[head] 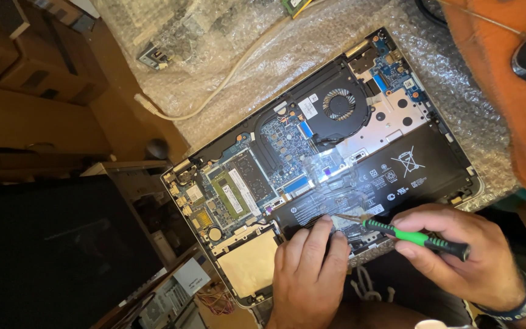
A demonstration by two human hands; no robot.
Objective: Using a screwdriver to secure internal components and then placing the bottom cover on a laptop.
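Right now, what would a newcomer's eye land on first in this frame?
The opened laptop lies across the middle on bubble wrap, its round fan and black battery bare. At the lower edge the right hand holds a green-and-black screwdriver with its tip at the battery's edge, and the left hand presses fingers beside it.

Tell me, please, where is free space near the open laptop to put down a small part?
Bare bubble wrap lies right of the laptop, before the orange cloth; more lies above the fan, crossed by a white cable. The near edge is crowded by the left hand, right hand and screwdriver.
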